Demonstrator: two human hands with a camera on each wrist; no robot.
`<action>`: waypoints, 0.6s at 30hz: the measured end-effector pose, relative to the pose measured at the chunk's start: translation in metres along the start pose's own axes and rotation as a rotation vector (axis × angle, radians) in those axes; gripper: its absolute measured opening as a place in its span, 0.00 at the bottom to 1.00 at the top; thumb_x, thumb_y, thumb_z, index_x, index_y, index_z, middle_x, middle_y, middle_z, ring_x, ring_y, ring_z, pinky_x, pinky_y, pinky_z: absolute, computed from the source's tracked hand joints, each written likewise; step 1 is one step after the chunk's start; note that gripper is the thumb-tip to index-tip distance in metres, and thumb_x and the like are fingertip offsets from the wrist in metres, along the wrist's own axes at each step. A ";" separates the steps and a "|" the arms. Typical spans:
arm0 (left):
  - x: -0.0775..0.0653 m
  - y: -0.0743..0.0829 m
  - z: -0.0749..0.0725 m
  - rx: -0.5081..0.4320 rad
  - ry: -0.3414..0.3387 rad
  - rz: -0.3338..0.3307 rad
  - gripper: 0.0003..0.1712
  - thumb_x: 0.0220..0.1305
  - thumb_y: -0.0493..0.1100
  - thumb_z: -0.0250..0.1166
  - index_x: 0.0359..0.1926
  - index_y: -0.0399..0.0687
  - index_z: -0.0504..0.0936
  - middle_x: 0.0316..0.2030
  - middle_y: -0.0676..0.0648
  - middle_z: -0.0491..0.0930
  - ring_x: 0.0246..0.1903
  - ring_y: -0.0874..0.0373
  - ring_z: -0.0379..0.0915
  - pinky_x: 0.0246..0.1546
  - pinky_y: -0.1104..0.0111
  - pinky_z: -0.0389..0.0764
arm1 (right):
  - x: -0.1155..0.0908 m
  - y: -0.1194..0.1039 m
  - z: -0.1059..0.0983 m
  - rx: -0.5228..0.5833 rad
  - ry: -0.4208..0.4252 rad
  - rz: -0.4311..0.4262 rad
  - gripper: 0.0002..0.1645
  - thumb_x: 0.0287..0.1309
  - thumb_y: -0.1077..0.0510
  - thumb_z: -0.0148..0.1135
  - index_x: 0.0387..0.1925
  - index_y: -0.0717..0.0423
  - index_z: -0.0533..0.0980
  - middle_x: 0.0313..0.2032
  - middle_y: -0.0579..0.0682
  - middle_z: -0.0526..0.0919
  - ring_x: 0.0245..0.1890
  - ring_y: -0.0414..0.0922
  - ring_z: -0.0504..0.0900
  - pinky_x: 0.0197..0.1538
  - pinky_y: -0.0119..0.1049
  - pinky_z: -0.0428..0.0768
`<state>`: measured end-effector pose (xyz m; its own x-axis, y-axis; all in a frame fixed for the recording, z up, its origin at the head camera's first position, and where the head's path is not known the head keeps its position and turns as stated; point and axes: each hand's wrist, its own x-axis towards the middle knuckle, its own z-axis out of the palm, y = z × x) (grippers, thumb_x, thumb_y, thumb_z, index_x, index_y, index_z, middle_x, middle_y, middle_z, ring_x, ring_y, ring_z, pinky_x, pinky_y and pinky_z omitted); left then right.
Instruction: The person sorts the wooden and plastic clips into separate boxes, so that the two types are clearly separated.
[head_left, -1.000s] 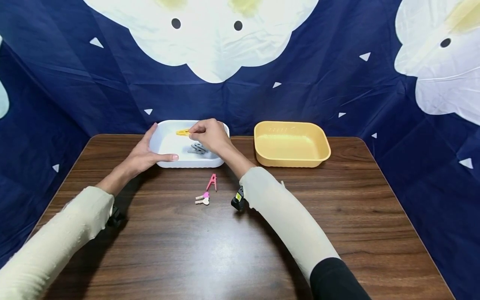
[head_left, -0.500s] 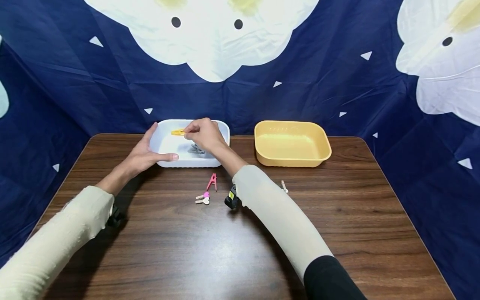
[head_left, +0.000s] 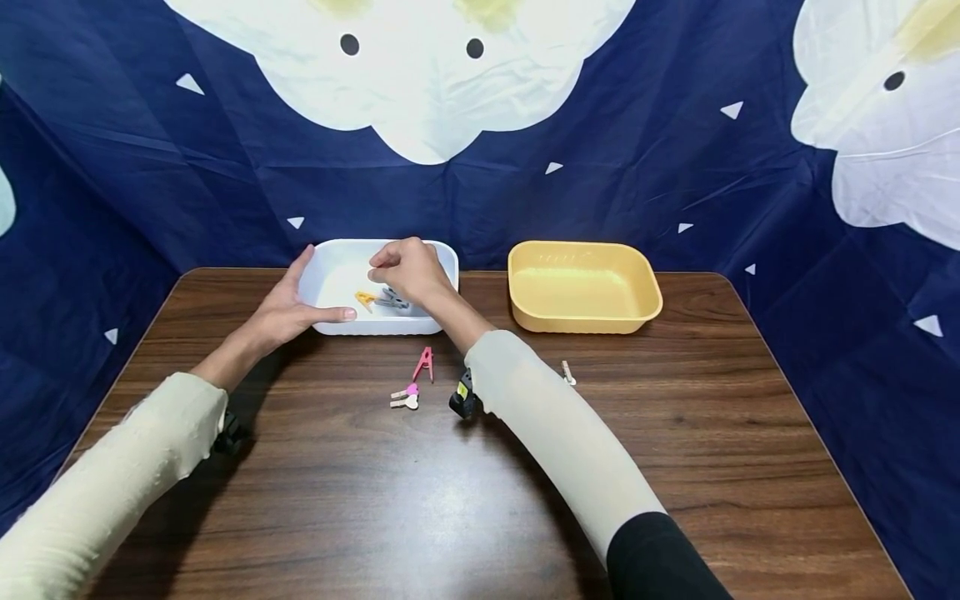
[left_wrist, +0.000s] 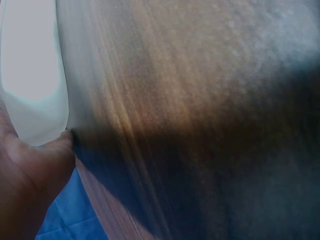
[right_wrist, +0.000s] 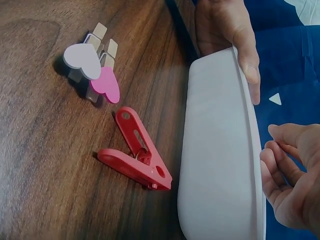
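Observation:
My left hand (head_left: 283, 310) grips the left end of a white plastic basin (head_left: 382, 327), its thumb across the front wall. Above the basin hovers my right hand (head_left: 412, 268), fingers loosely bent and nothing between them; the right wrist view shows its thumb and fingertips apart. Inside the basin lie a yellow clothespin (head_left: 364, 301) and grey clothespins (head_left: 393, 299), partly behind the right hand. On the table in front are a pink-red clothespin (right_wrist: 137, 155), a small wooden clothespin with a white heart (right_wrist: 83, 60) and one with a pink heart (right_wrist: 106, 85).
A yellow plastic basin (head_left: 585, 323) stands to the right of the white one. Another small wooden clothespin (head_left: 567, 372) lies on the brown table (head_left: 675, 450), beside the right sleeve. A dark blue patterned cloth (head_left: 495, 200) hangs behind the table.
The right hand moved slightly left, then let go of the yellow clothespin, which dropped into the white basin beside the grey ones. The left hand stayed in place.

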<state>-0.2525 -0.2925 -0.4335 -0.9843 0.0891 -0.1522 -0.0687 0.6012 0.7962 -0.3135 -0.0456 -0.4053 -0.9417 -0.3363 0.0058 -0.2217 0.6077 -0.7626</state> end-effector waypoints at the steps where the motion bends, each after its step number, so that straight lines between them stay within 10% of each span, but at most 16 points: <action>1: 0.000 0.000 0.000 -0.001 -0.001 0.000 0.87 0.61 0.54 0.88 0.92 0.62 0.24 0.93 0.43 0.29 0.92 0.39 0.29 0.92 0.38 0.41 | 0.002 0.002 0.001 0.002 -0.002 -0.003 0.07 0.70 0.49 0.79 0.47 0.40 0.94 0.44 0.35 0.97 0.48 0.33 0.91 0.56 0.28 0.86; 18: -0.002 0.001 -0.001 -0.020 -0.012 0.004 0.86 0.62 0.53 0.88 0.92 0.62 0.23 0.93 0.44 0.28 0.92 0.38 0.27 0.92 0.37 0.40 | -0.025 -0.006 -0.011 0.046 0.001 -0.018 0.05 0.71 0.53 0.77 0.45 0.42 0.94 0.42 0.38 0.96 0.46 0.36 0.90 0.53 0.31 0.85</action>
<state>-0.2511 -0.2925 -0.4317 -0.9826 0.1012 -0.1556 -0.0679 0.5845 0.8086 -0.2915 -0.0330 -0.3934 -0.9380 -0.3462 0.0202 -0.2266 0.5677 -0.7914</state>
